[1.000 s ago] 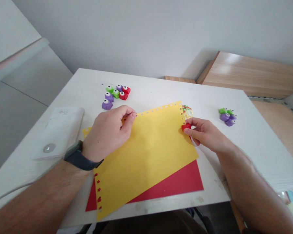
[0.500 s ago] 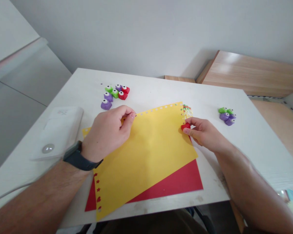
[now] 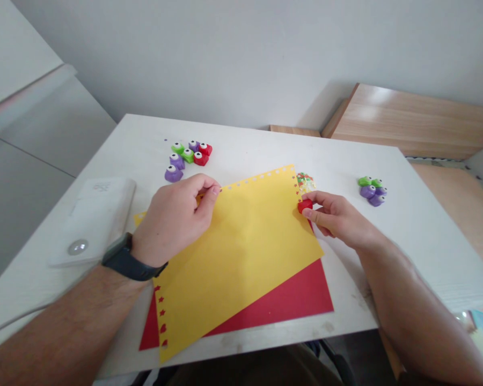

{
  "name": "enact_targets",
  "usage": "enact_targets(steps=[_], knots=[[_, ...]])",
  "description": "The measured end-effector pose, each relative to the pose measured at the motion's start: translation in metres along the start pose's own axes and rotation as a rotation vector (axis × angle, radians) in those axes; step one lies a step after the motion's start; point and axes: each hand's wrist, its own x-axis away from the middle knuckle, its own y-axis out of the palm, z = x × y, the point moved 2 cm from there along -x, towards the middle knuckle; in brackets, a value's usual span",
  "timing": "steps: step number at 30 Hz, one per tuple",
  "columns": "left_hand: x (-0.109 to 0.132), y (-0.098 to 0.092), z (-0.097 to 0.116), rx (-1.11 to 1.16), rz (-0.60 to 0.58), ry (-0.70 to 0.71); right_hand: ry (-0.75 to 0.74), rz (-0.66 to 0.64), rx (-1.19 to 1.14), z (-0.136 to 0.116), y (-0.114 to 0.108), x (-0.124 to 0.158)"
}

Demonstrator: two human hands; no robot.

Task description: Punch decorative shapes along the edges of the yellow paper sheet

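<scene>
My left hand (image 3: 181, 217) pinches the top edge of a yellow sheet (image 3: 245, 246), its fingers closed on the paper. At the sheet's right edge my right hand (image 3: 338, 217) holds a small red punch (image 3: 305, 206) between thumb and fingers. Small shapes are cut out along the sheet's top, left and right edges. Beneath the yellow sheet lies a red sheet (image 3: 282, 303), showing at the bottom and lower left. A small pile of coloured confetti (image 3: 306, 182) is just beyond the sheet's upper right corner.
Purple, green and red punches (image 3: 188, 155) stand together at the back left of the white table (image 3: 241, 343). Green and purple punches (image 3: 372, 191) are grouped at the right. A white device (image 3: 92, 222) with a cable lies at the left, near my watch.
The yellow sheet's upper right corner has shifted slightly left, uncovering more of the confetti. My right hand and the red punch have moved slightly along the sheet's right edge.
</scene>
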Motion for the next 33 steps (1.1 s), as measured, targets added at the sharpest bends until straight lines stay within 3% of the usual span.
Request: enact_targets(steps=[11,25,33], knots=[[-0.0018,0.0033,-0.0049,0.017,0.024,0.001,0.002,-0.033,-0.087,0.0012,-0.006,0.0016],[-0.0019,0.0031,-0.0044,-0.005,0.018,-0.006,-0.005,-0.135,-0.033,0.0006,-0.0056,0.0015],[-0.0009,-0.0009,-0.001,0.006,-0.002,-0.013,0.013,-0.113,-0.044,-0.0003,-0.0062,0.002]])
